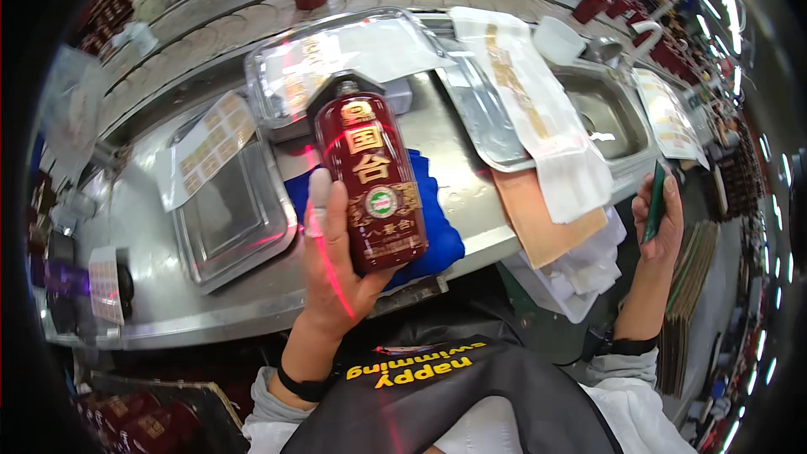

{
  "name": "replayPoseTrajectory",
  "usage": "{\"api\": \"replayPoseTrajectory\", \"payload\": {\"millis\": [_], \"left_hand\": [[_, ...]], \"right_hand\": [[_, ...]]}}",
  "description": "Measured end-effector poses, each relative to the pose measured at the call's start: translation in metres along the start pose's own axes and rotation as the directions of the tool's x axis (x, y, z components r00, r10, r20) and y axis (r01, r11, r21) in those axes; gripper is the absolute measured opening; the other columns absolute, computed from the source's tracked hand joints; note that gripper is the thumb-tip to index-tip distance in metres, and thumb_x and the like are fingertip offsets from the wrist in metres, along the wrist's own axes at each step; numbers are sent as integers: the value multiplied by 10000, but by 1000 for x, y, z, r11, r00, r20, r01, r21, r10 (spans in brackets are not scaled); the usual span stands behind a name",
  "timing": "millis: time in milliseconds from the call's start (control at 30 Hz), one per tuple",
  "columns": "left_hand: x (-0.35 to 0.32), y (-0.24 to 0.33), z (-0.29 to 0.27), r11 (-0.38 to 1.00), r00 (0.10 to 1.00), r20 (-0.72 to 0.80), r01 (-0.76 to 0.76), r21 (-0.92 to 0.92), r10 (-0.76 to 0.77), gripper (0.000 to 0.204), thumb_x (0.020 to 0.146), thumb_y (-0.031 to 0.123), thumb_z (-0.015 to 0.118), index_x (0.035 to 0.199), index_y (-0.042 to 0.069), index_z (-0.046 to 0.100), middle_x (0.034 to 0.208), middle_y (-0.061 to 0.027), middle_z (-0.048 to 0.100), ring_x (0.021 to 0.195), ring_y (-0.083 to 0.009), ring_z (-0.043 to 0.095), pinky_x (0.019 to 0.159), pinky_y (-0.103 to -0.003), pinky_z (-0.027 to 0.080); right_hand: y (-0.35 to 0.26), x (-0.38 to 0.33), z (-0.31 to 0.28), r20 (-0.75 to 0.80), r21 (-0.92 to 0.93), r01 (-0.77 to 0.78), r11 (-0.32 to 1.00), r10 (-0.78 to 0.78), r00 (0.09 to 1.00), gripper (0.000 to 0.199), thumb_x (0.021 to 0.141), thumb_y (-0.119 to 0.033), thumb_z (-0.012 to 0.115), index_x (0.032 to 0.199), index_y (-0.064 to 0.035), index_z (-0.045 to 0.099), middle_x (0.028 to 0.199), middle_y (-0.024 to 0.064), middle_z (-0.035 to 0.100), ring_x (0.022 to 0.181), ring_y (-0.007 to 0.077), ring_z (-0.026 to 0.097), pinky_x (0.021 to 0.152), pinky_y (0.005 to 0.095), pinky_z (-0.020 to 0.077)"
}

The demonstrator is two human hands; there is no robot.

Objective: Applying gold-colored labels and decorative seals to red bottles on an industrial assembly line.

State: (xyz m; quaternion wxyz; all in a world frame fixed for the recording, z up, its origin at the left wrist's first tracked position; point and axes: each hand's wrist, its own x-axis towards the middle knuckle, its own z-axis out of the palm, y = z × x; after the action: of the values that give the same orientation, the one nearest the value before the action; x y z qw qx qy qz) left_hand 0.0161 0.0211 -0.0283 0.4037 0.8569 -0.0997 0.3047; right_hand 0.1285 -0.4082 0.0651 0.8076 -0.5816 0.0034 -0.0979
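My left hand (329,273) is closed around the lower side of a dark red bottle (374,231) with gold lettering and a small round green-and-white emblem. The bottle stands nearly upright in my view, tilted slightly, over a blue cloth (441,235) on the steel worktop. A pale covering wraps one finger of this hand. Off to the right, away from the bottle, my right hand (668,227) grips a flat dark green piece (654,202) with a straight edge, like a scraper; its exact kind is unclear.
Clear-lidded trays (235,219) and a sheet of gold labels (210,147) lie left. A larger covered tray (277,67) is behind the bottle. To the right are a white cloth (567,172), an orange cloth (546,210), and a sink (618,134). A conveyor (244,21) carries red bottles beyond.
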Motion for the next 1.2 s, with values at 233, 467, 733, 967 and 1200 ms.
{"api": "replayPoseTrajectory", "payload": {"millis": [233, 467, 733, 967, 1200], "left_hand": [[-4, -5, 1, 998, 998, 26, 50, 35, -51, 944, 809, 348, 762, 1498, -19, 231, 1527, -241, 283, 1381, -360, 347, 1136, -415, 259], [-3, -15, 6, 999, 1000, -22, -8, 39, 9, 748, 896, 272, 638, 1487, -14, 280, 1511, -217, 315, 1374, -340, 344, 1117, -446, 301], [0, -1, -2, 938, 999, -28, -29, 346, 41, 681, 957, 398, 523, 1463, -9, 317, 1452, -243, 379, 1329, -368, 406, 1077, -450, 362], [19, 12, 29, 925, 989, 108, -133, 357, 100, 610, 979, 371, 493, 1426, -25, 370, 1426, -244, 415, 1318, -352, 425, 1066, -439, 380], [36, 21, 35, 903, 965, 235, -204, 377, 120, 591, 984, 363, 485, 1413, -29, 382, 1420, -245, 421, 1313, -347, 432, 1063, -437, 384]], "right_hand": [[-18, -19, 2, -32, -191, -15, 981, 9, 999, 261, 943, -98, 556, 1171, 29, 549, 1199, 208, 624, 899, 207, 652, 698, 337, 598], [-19, -42, -35, 43, -215, 68, 974, -60, 997, 277, 897, 28, 476, 1150, 53, 588, 1306, 188, 558, 1109, 275, 602, 851, 438, 597], [7, -96, -151, 58, -846, -73, 529, 227, 972, 241, 872, -16, 552, 1086, -23, 663, 1198, 72, 625, 1025, 153, 588, 831, 291, 489], [124, -162, -204, -145, -989, -102, -111, 890, 432, 375, 817, -195, 690, 1163, -55, 654, 1129, 177, 634, 1083, 355, 598, 913, 426, 495], [184, -256, -222, -111, -914, -405, -33, 979, 169, 561, 808, -473, 677, 1198, -72, 644, 1236, 243, 584, 1132, 399, 573, 957, 449, 471]]}}
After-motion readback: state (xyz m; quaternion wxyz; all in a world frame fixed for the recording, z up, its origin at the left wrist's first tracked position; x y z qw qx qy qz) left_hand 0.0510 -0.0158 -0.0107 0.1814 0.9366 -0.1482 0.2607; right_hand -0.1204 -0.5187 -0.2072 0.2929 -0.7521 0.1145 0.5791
